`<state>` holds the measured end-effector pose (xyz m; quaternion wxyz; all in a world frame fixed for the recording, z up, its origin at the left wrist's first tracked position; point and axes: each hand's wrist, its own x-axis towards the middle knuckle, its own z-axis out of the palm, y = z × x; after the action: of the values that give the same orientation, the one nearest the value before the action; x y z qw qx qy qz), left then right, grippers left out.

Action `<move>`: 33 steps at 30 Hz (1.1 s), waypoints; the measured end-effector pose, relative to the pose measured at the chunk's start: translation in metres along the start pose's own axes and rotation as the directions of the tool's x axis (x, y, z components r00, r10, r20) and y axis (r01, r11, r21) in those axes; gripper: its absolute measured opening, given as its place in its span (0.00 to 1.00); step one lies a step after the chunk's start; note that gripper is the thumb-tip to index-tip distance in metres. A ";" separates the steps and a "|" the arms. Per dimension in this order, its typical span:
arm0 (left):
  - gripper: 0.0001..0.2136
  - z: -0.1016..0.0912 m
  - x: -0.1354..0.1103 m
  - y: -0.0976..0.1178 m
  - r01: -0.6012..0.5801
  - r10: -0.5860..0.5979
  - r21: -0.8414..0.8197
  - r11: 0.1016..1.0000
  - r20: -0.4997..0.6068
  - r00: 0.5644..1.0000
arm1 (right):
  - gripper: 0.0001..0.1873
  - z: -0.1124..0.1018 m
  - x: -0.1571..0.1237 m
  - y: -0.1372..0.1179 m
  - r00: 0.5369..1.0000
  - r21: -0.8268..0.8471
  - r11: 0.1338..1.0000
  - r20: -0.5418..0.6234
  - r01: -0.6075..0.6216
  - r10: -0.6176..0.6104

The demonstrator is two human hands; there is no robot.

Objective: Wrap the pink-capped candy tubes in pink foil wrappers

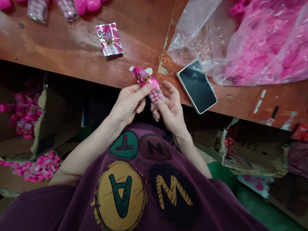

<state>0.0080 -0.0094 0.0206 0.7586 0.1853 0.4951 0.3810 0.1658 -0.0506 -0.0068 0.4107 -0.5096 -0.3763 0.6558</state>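
Both hands hold one small clear tube of pink candy balls (152,88) with a pink printed sleeve on its upper part, just in front of the table's near edge. My left hand (129,103) pinches the tube from the left with thumb and fingers closed on it. My right hand (170,111) grips its lower end from the right, fingers wrapped round it. A flat stack of pink printed sleeves (109,39) lies on the brown wooden table (68,47) beyond the hands.
A phone (196,86) lies face up on the table to the right of my hands. A large clear plastic bag of pink parts (259,26) fills the right. Several filled tubes and pink caps (79,1) line the far edge. Cardboard boxes with pink tubes (26,111) stand at lower left.
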 end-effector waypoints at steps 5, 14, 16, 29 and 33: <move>0.21 -0.001 -0.003 0.001 -0.011 0.011 0.016 1.000 0.030 0.999 | 0.37 0.006 0.004 0.000 0.996 0.099 0.992 0.058 -0.073 0.068; 0.17 0.001 0.004 -0.003 0.045 -0.043 -0.097 0.994 0.017 0.999 | 0.35 0.012 -0.004 0.005 0.992 -0.172 0.979 -0.046 0.106 -0.115; 0.17 0.001 0.002 -0.006 0.074 -0.072 -0.085 0.994 0.024 0.997 | 0.35 0.015 -0.003 0.004 0.998 -0.057 0.998 -0.041 0.042 -0.045; 0.19 -0.017 -0.007 -0.010 0.024 -0.021 -0.023 0.999 0.115 0.993 | 0.42 0.013 0.005 0.002 0.977 0.118 0.986 0.193 -0.119 0.095; 0.19 -0.026 -0.022 0.002 -0.043 0.043 -0.041 0.998 0.003 0.999 | 0.40 0.028 0.024 -0.002 0.967 -0.067 0.997 0.253 -0.024 0.041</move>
<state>-0.0207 -0.0271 0.0239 0.7547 0.1814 0.4816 0.4069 0.1350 -0.0303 -0.0082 0.3318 -0.4402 -0.4381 0.7101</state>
